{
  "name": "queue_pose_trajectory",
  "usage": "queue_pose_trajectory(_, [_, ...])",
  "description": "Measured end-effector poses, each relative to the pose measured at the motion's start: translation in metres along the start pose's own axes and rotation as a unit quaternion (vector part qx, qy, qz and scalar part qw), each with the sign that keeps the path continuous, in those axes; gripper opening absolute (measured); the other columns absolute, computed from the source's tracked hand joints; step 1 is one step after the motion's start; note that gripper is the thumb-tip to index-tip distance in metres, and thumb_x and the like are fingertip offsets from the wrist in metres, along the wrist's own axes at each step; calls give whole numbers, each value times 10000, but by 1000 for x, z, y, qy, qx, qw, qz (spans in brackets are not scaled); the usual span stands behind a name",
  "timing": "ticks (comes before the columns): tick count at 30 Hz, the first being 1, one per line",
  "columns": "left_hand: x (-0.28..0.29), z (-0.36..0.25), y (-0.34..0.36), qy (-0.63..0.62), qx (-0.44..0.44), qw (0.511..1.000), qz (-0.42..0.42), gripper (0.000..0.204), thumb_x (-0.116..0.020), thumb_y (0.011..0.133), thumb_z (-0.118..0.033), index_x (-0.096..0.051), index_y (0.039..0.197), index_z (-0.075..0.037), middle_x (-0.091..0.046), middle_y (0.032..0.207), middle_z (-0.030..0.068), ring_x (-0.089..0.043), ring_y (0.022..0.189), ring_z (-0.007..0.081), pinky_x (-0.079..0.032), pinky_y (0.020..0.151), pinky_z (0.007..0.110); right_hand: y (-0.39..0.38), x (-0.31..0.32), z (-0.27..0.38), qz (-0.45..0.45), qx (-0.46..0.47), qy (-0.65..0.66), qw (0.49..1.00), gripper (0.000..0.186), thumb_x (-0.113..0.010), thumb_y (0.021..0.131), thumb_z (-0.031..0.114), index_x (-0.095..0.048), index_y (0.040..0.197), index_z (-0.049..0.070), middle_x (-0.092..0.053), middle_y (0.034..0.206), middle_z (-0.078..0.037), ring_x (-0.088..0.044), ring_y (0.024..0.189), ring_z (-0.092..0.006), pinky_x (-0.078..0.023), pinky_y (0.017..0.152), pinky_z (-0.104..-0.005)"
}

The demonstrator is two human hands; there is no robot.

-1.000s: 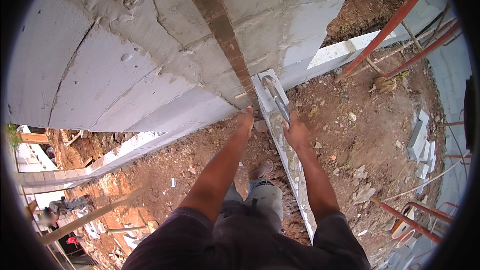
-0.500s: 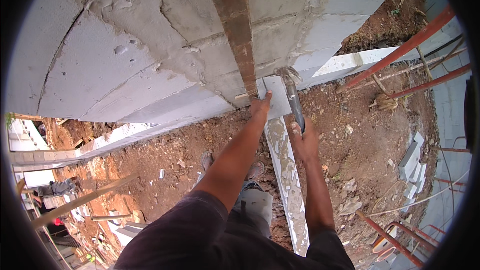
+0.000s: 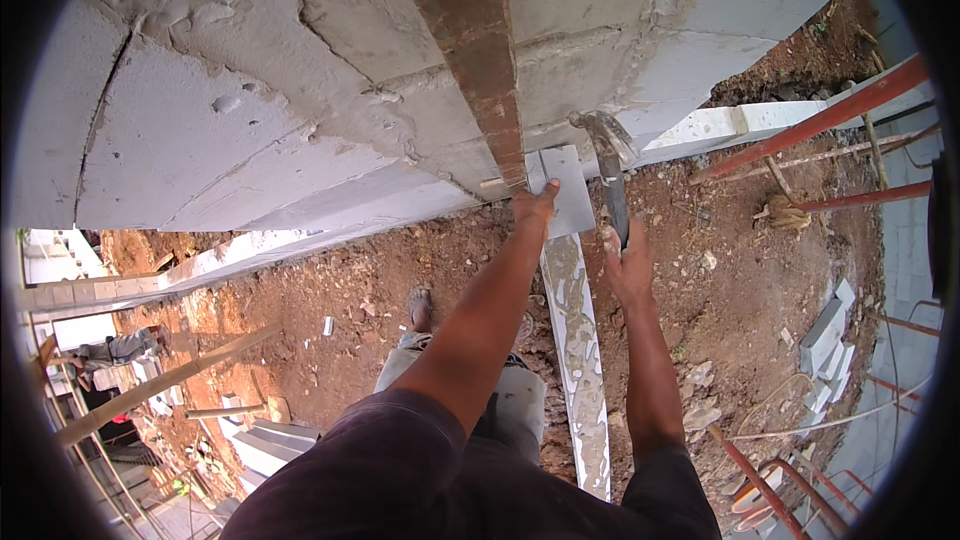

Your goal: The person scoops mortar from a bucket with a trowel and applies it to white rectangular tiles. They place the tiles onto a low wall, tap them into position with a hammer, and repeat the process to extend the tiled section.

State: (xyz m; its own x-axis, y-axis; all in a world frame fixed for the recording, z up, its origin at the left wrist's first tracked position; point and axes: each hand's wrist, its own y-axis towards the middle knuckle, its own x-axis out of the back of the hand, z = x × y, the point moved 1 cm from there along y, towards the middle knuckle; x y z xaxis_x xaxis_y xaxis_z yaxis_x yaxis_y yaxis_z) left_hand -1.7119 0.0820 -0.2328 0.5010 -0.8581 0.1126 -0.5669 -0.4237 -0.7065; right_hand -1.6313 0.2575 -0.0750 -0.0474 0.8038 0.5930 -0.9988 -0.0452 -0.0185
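My left hand (image 3: 535,204) is closed on the left edge of a small flat grey block (image 3: 572,202), its thumb lying on the face. The block sits where the mortar-topped wall strip (image 3: 572,310) meets the large block wall (image 3: 590,70). A long brown, rusty-looking bar (image 3: 470,30) stands against that wall and ends beside my left fingers. In my right hand (image 3: 630,262) is the dark handle of a claw hammer (image 3: 612,180). Its metal head is raised just right of the block, with a gap between them.
Red metal poles (image 3: 850,115) slant in at the right. Cut white block pieces (image 3: 825,340) lie on the soil at the right. At the left, a wooden pole (image 3: 170,385) leans across, with a person (image 3: 120,348) beyond it. My foot (image 3: 420,308) rests on the dirt.
The hammer has swung slightly right, away from the block's edge. My left hand keeps its hold on the block. The whole view has shifted a little.
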Motion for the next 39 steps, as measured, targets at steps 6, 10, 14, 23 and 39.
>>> queue_pose_trajectory(6, [-5, 2, -12, 5, -14, 999, -36, 671, -881, 780, -271, -553, 1237, 94, -682, 1105, 207, -665, 937, 304, -535, 787, 446, 8, -12, -38, 111, -23, -163, 980, 300, -610, 959, 291, -508, 1096, 44, -644, 868, -279, -628, 818, -501, -472, 692, -553])
queue_pose_trajectory(10, [-3, -9, 5, 7, 69, 997, -14, 748, -897, 739, -364, -580, 1226, 108, -663, 1192, 234, -648, 1040, 311, -506, 896, 414, 15, -2, -11, 57, 20, -59, 996, 322, -609, 966, 302, -487, 1112, 42, -632, 821, -272, -626, 797, -497, -474, 688, -557])
queue_pose_trajectory(14, [0, -3, 0, 53, 103, 993, -2, 802, -892, 745, -361, -530, 1295, 97, -631, 1265, 241, -635, 1090, 325, -501, 921, 435, 2, -19, -35, 88, -20, -201, 975, 315, -606, 962, 309, -487, 1112, 59, -631, 796, -250, -625, 778, -485, -474, 683, -564])
queue_pose_trajectory(23, [3, -2, 4, 27, 55, 997, -48, 769, -888, 761, -319, -521, 1284, 111, -655, 1194, 230, -662, 1002, 324, -528, 845, 510, -1, -21, -30, 59, -8, -139, 988, 370, -657, 905, 263, -500, 1147, 32, -657, 833, -278, -640, 798, -504, -488, 678, -573])
queue_pose_trajectory(39, [15, -13, -13, 87, 33, 995, -40, 930, -856, 782, -421, -409, 1406, 104, -592, 1314, 263, -627, 1138, 356, -516, 918, 478, -13, -3, 16, 71, -28, -27, 997, 304, -613, 925, 245, -528, 1169, 85, -667, 890, -241, -652, 841, -482, -506, 747, -538])
